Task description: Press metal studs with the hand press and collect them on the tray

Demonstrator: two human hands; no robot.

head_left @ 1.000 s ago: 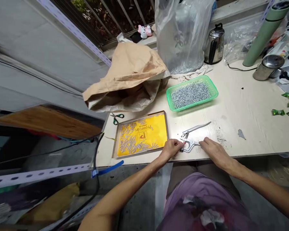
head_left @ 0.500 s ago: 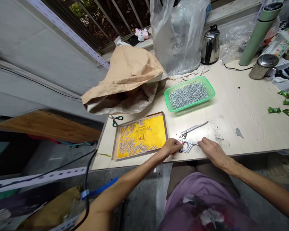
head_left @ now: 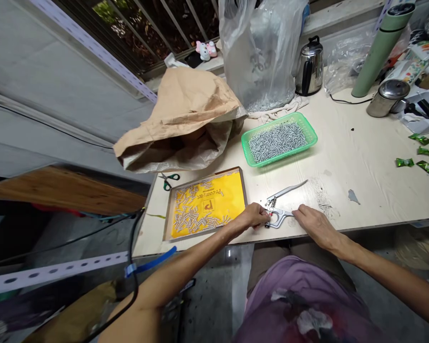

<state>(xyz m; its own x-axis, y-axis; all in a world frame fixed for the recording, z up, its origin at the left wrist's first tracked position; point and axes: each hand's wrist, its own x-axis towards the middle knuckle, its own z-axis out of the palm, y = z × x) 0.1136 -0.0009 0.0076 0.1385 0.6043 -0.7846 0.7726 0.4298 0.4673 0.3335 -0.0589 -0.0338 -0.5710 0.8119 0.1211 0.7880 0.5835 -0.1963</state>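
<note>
Silver hand pliers [head_left: 280, 216] with a coil spring between the spread handles lie near the table's front edge. The tip of the lower handle is in the fingers of my right hand [head_left: 313, 224]; the upper handle points freely to the right. My left hand [head_left: 256, 215] is closed at the jaw end, fingertips pressed together beside a small red part. Whatever those fingers pinch is hidden. Just left of this hand sits a shallow tray [head_left: 245, 186] with a yellow printed bottom and many small metal pins scattered in it.
Behind the pliers is a green plastic basket [head_left: 248, 155] full of small metal pins. Scissors [head_left: 169, 181], a brown paper bag [head_left: 196, 97] and a clear plastic bag [head_left: 260, 57] stand around the left and back. A kettle [head_left: 310, 69], steel cup [head_left: 386, 99] and green wrapped sweets [head_left: 404, 162] are rightward.
The view has shifted slightly, so the table things sit a little further left. Both hands keep almost the same places at the pliers.
</note>
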